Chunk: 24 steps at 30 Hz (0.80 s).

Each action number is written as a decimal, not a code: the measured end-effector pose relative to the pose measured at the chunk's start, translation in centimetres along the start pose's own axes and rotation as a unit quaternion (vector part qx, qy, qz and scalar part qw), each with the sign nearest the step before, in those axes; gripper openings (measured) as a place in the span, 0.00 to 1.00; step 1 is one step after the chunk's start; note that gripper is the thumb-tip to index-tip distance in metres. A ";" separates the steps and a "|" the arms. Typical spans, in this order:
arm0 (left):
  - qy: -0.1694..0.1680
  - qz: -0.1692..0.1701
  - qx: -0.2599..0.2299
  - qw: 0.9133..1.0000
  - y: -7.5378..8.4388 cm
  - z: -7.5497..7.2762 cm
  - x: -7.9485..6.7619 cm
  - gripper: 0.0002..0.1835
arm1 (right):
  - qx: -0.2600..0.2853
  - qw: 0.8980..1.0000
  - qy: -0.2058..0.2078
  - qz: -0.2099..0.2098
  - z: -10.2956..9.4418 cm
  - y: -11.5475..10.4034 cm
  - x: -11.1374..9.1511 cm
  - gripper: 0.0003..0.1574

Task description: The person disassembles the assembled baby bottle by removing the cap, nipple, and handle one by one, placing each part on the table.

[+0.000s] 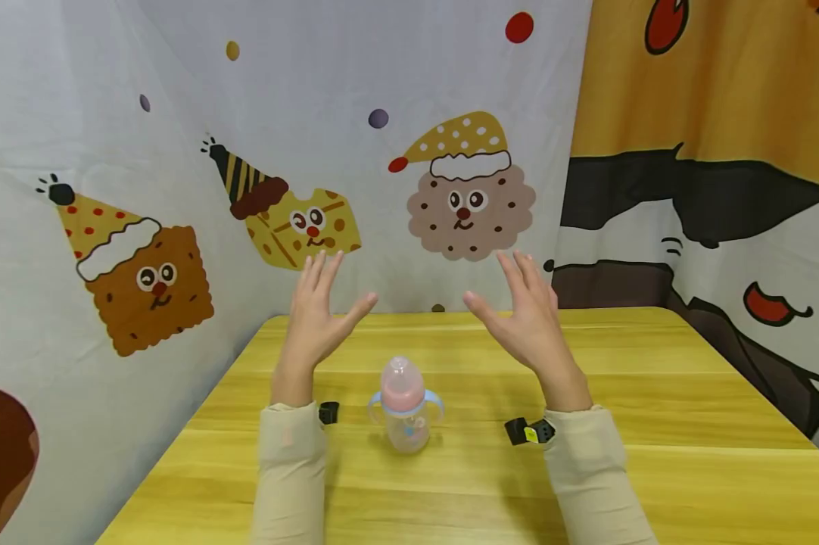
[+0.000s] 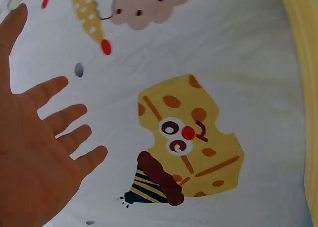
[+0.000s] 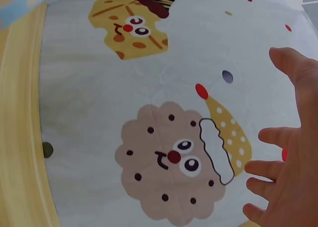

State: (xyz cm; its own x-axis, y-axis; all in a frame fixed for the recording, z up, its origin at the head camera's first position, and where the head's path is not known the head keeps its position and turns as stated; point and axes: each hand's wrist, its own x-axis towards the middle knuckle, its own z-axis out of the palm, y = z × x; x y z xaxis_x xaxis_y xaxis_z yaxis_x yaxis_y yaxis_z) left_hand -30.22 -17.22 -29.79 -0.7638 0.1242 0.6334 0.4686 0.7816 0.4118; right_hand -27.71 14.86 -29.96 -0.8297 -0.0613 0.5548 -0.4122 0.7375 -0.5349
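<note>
A baby bottle [image 1: 406,409] stands upright on the wooden table [image 1: 464,499], between the two forearms. It has a clear cap over a pink collar, blue side handles and a see-through body with a small print. To its left, my left hand [image 1: 317,322] is raised above the table, fingers spread and thumb out, holding nothing. On the other side my right hand [image 1: 525,322] is held up in the same way, apart from the bottle. In the wrist views the left palm [image 2: 39,157] and the right hand [image 3: 288,152] show extended fingers, touching nothing.
A white cloth [image 1: 300,91] printed with cartoon snacks hangs behind and to the left of the table. An orange, black and white cloth [image 1: 709,98] hangs at the right. Each wrist carries a black strapped device, such as the right one [image 1: 528,431].
</note>
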 end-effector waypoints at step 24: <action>-0.431 0.047 -0.158 0.887 -3.0 1.2 -4.4 0.43 | -0.044 0.972 -0.193 -0.124 5.9 -5.1 -2.3 0.58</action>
State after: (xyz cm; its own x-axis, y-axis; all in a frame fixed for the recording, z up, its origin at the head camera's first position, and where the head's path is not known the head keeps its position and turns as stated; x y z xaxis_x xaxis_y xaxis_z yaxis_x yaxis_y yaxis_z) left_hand -28.82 -19.31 -34.58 -0.7057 0.7084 -0.0059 0.5454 0.5486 0.6337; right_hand -25.92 7.32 -32.29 -0.7951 -0.4804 0.3701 -0.5983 0.7211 -0.3494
